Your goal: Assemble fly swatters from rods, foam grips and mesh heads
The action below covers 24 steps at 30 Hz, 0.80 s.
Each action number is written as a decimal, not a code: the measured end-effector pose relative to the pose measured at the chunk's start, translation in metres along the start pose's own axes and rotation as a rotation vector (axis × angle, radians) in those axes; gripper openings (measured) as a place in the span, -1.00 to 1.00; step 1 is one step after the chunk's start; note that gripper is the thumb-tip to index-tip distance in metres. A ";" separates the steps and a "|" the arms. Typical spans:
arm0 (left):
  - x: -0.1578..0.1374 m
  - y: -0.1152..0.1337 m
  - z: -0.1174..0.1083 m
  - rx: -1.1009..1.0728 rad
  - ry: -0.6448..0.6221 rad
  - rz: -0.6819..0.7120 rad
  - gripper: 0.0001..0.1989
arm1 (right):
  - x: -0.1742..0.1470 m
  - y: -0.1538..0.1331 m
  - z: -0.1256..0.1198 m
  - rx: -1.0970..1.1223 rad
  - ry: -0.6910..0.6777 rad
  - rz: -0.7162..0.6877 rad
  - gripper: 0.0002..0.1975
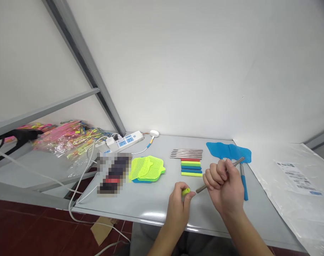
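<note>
My left hand [177,206] is closed around a yellow-green handle sleeve [186,192], its hollow end facing right. In my right hand [227,186] a thin metal rod [201,188] is gripped, one end pointing at the sleeve, a small gap apart from it. Beyond my hands lies a row of metal rods [186,153], with several coloured handle sleeves [191,167] in red, green, blue and yellow just below. Yellow fly swatter heads [152,168] are stacked to the left over something blue. Blue swatter heads [228,151] lie at the right, with a blue handle [244,187] on a metal rod below them.
A white power strip [128,141] with cables sits at the back left, beside a pixelated patch. Plastic-wrapped colourful goods [68,137] lie behind the grey metal frame [44,107]. White plastic packaging [295,185] covers the table's right side. Cardboard [101,229] lies on the floor.
</note>
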State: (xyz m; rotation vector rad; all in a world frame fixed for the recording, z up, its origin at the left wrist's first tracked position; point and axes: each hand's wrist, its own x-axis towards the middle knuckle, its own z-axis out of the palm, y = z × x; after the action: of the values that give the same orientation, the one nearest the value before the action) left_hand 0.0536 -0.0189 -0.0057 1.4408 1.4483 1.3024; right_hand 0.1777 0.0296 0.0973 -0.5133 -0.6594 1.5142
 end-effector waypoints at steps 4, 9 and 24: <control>-0.003 -0.002 -0.001 0.083 -0.041 -0.055 -0.84 | 0.000 0.004 0.015 -0.030 -0.066 -0.007 -0.53; 0.003 0.004 -0.003 0.102 -0.087 -0.027 -0.82 | 0.003 0.020 0.027 -0.069 -0.133 0.027 -0.49; 0.005 0.009 -0.006 -0.076 -0.098 -0.043 -0.77 | 0.005 0.048 0.015 -0.461 -0.162 0.135 -0.52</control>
State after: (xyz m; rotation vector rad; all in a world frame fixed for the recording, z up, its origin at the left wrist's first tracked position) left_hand 0.0492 -0.0164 0.0048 1.3972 1.3444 1.2296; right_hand 0.1322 0.0332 0.0754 -0.8015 -1.1316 1.5422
